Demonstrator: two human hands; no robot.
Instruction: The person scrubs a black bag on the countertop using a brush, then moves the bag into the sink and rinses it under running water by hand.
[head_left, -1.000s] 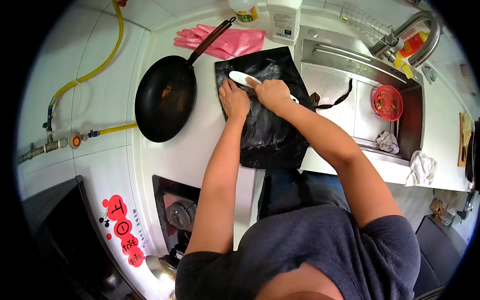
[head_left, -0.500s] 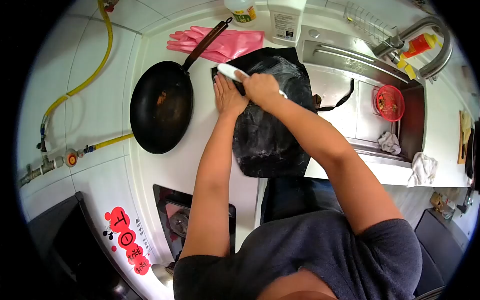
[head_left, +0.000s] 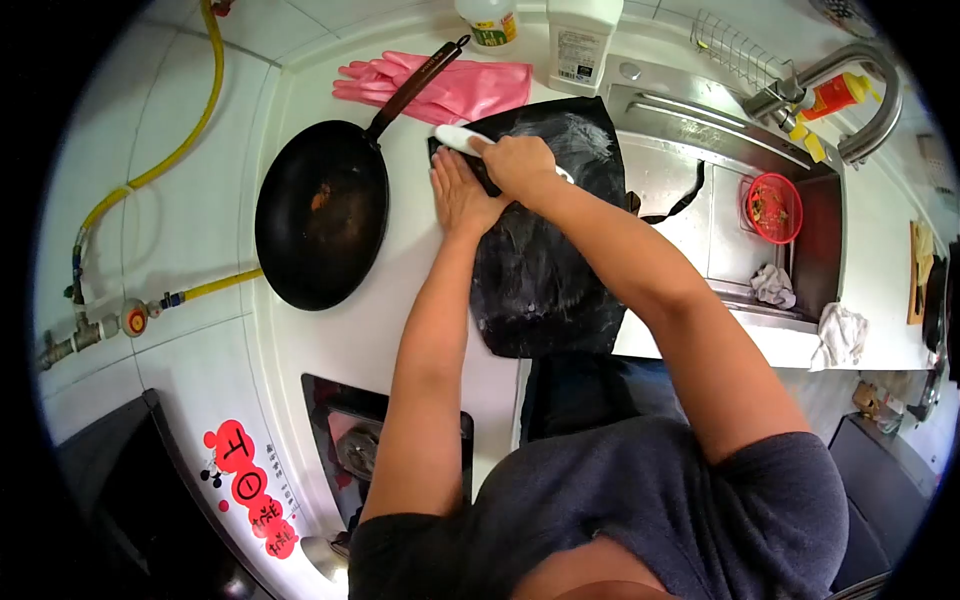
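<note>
A black cloth that looks like an apron [head_left: 545, 285] lies spread over the counter, marked with whitish, foamy smears. Its dark strap [head_left: 684, 206] trails into the sink. My right hand [head_left: 520, 168] is closed around a white-handled brush [head_left: 456, 138] and presses it on the cloth's upper left part; the bristles are hidden. Just beside it, my left hand [head_left: 465, 195] lies flat with fingers stretched, at the left edge of the cloth.
Left of the cloth sits a black wok [head_left: 322, 215]. Pink rubber gloves [head_left: 470, 90] and a white bottle [head_left: 580, 45] are behind. On the right, the steel sink [head_left: 825, 200] holds a red basket [head_left: 775, 208] and a crumpled rag [head_left: 773, 286], below a curved faucet [head_left: 885, 75].
My right hand has shifted slightly up and left with the brush. My left hand stays at the cloth's edge. The whole view has moved a little.
</note>
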